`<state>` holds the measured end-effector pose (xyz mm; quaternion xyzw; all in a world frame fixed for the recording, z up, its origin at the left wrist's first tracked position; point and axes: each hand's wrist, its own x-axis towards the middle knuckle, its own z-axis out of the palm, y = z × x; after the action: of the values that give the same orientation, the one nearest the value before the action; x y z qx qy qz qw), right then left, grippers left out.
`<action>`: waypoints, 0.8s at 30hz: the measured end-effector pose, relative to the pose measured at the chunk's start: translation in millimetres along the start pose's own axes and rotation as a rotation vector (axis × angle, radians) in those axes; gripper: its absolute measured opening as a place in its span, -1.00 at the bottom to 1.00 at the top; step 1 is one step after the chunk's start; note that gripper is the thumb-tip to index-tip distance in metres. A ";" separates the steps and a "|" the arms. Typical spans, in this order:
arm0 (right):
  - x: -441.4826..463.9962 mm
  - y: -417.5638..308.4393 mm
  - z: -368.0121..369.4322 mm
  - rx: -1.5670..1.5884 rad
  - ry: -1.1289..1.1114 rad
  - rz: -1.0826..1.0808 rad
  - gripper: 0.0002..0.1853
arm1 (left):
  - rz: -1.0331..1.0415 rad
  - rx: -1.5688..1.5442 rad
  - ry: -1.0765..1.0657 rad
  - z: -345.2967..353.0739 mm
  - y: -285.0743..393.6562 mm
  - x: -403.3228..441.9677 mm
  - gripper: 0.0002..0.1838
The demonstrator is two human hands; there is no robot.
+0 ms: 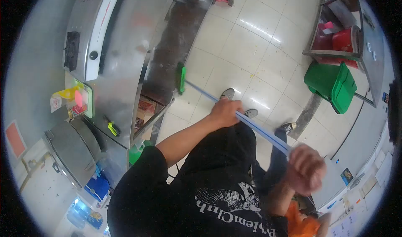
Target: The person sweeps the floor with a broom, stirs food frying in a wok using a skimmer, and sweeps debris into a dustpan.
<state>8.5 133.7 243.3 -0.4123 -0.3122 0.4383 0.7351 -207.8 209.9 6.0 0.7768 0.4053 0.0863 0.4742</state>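
My left hand (226, 112) is wrapped round the middle of a long pale handle with blue stripes (264, 132). Farther up the same handle, my right hand (307, 170) is closed near its upper end, somewhat blurred. The handle slants down to a bright green head (182, 80), which lies low beside the base of the metal counter. Its bristles look dark and are hard to make out.
A steel counter (121, 61) runs along the left, with a green-handled brush (112, 128) on it. A green bin (331, 84) stands at right below a metal table (372, 40). Another person's shoe (289, 126) and orange clothing (301, 222) show close by.
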 end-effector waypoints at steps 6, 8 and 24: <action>22.5 -50.6 37.6 -0.102 -0.144 -0.293 -0.62 | 0.095 -0.008 -0.022 -82.4 66.6 38.1 -0.88; 29.8 -28.3 31.0 -0.013 -0.085 -0.319 -0.61 | 0.086 0.092 0.017 -108.6 44.4 55.8 -0.86; 34.4 41.6 -53.8 -0.080 0.335 -0.174 -0.61 | 0.174 0.144 -0.191 2.8 -12.0 164.3 -0.81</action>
<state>51.0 158.4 185.0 -0.4797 -0.2373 0.2854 0.7950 -105.1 327.5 -46.4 0.8457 0.2943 0.0235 0.4446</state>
